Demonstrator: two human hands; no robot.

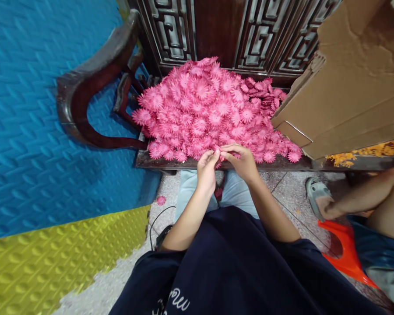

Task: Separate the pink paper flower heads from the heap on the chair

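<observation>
A big heap of pink fabric flowers point(210, 109) lies on a dark wooden bench seat point(170, 162). My left hand point(207, 168) and my right hand point(241, 162) meet at the heap's near edge, fingertips pinched together on one small pink flower point(219, 154) between them. Both forearms reach out over my lap, above a dark navy garment and pale trousers.
A torn cardboard box point(351, 83) leans at the right, with orange flowers point(364, 154) beneath it. Another person's leg and sandalled foot point(318, 194) rest by an orange stool point(344, 251). Blue and yellow foam mats point(36, 144) cover the left. One pink flower point(160, 200) lies on the floor.
</observation>
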